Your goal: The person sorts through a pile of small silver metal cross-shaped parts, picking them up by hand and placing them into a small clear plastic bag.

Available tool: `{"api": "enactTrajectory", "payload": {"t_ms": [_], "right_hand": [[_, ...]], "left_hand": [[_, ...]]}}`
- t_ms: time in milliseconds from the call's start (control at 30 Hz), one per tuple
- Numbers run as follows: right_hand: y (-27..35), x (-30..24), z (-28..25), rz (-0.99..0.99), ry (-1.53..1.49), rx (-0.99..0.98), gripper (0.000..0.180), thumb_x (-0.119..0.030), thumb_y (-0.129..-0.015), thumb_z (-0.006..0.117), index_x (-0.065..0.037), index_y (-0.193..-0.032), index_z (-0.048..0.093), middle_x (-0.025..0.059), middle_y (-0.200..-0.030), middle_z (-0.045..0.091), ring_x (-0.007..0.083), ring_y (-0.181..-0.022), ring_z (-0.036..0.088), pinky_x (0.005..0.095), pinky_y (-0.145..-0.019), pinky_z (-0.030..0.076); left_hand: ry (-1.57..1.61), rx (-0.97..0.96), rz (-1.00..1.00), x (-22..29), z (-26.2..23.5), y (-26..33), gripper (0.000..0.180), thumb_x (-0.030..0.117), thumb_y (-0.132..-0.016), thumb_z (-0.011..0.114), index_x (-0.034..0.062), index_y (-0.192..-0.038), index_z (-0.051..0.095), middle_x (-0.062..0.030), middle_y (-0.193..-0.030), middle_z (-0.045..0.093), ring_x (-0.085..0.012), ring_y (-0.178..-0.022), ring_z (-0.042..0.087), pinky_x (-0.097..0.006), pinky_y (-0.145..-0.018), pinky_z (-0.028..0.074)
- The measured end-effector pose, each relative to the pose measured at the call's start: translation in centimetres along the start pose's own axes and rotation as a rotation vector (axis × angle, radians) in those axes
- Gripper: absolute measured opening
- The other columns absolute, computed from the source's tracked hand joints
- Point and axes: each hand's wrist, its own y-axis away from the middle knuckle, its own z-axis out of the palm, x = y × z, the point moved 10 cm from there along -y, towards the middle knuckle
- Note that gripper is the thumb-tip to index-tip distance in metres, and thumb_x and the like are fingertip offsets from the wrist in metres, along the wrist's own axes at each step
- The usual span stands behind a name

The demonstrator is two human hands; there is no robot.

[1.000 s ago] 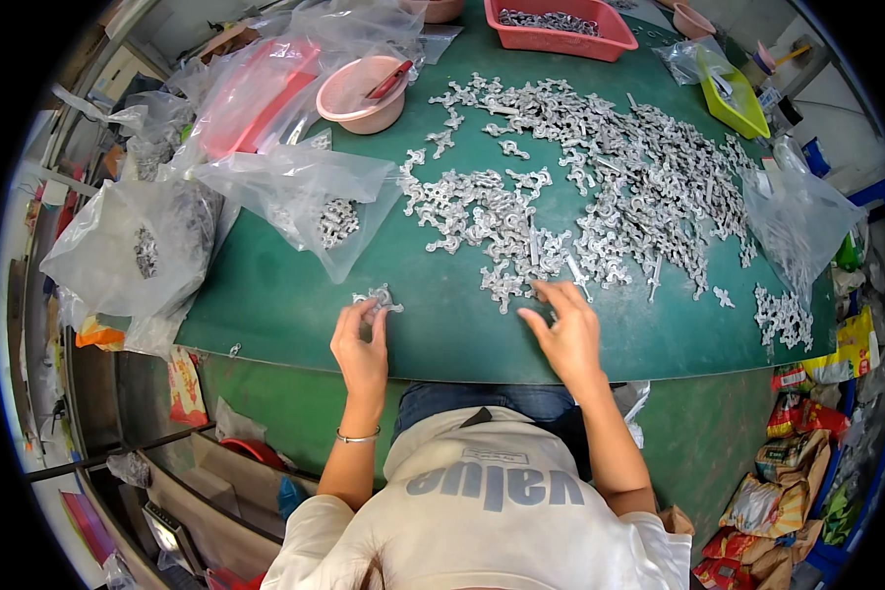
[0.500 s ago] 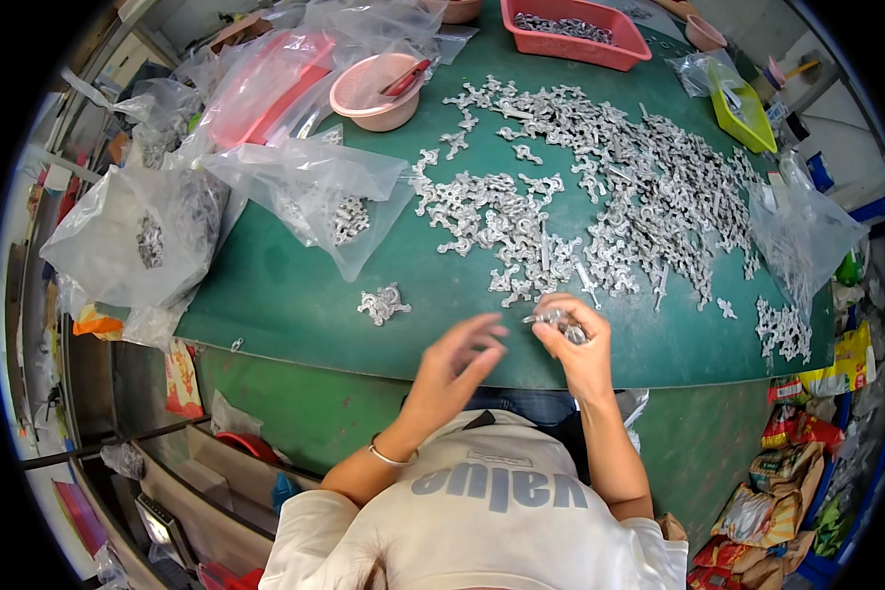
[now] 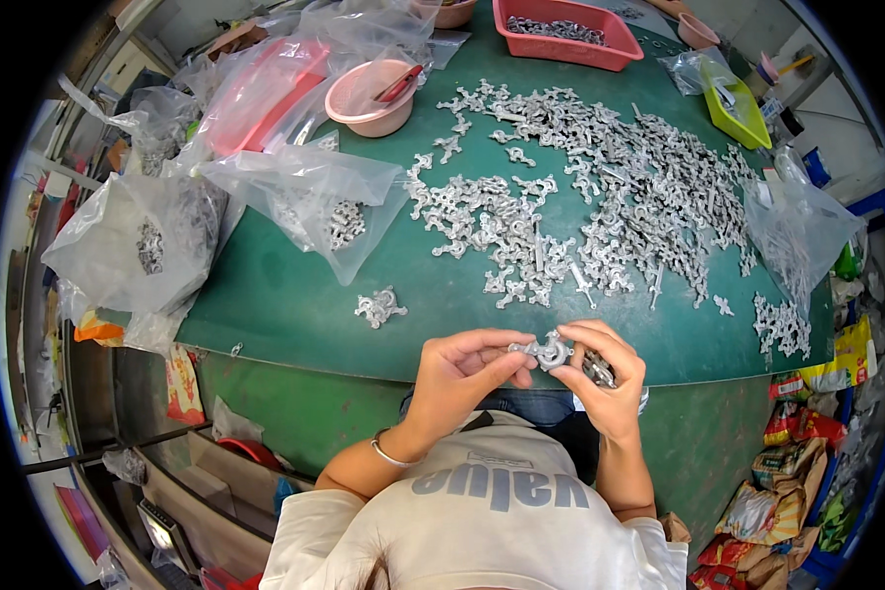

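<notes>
My left hand (image 3: 452,379) and my right hand (image 3: 608,393) meet near the table's front edge. Between them is a small silvery metal part (image 3: 553,352) with a rounded, ring-like end. The left thumb and fingers pinch one end of it, and the right fingertips grip the other. More metal pieces (image 3: 598,370) sit inside my curled right fingers; how many is hidden. A small cluster of metal parts (image 3: 380,307) lies on the green table to the left. Beyond my hands spreads a big loose pile of metal parts (image 3: 649,202).
On the green table (image 3: 285,305), clear plastic bags (image 3: 138,246) of parts lie at left. A pink bowl (image 3: 369,108) with a red-handled tool and a red tray (image 3: 570,44) of parts stand at the back. A yellow-green basket (image 3: 737,110) and another bag (image 3: 796,231) are at right.
My left hand has moved right and closed on the metal part. My right hand has come slightly nearer and to the right, and the part now shows between both hands.
</notes>
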Motion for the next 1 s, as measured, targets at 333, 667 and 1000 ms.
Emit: {"api": "enactTrajectory", "payload": {"t_ms": [333,667,1000], "right_hand": [[0.5,-0.6,-0.3,-0.018,-0.016,-0.008,0.035,0.01,-0.064,0.067,0.002,-0.098,0.064,0.0107,-0.085,0.062,0.0066,-0.055,0.044,0.0206,-0.051,0.034],[0.3,6.9,-0.1,0.294,0.05,-0.008,0.007,-0.004,-0.077,0.063,0.003,-0.076,0.063,0.0064,-0.069,0.062,0.0095,-0.063,0.054,0.0227,-0.058,0.04],[-2.8,9.5,4.1,0.019,0.967,-0.02,0.028,-0.013,-0.076,0.065,-0.009,-0.103,0.059,0.0089,-0.099,0.054,0.0299,-0.059,0.059,0.0414,-0.051,0.045]], "left_hand": [[-0.071,-0.053,0.096,1.5,1.0,0.6,0.027,-0.007,-0.079,0.059,-0.0085,-0.106,0.057,-0.0121,-0.093,0.06,-0.0148,-0.077,0.061,-0.023,-0.07,0.051],[-0.574,0.307,0.122,-0.6,-5.7,0.6,0.013,0.003,-0.085,0.056,-0.0054,-0.078,0.062,-0.0046,-0.065,0.059,-0.0077,-0.055,0.052,-0.02,-0.051,0.042],[-1.447,0.815,0.447,3.2,-14.7,4.3,0.015,0.006,-0.078,0.063,-0.0016,-0.081,0.051,-0.0121,-0.076,0.047,-0.0253,-0.077,0.046,-0.036,-0.069,0.038]]}}
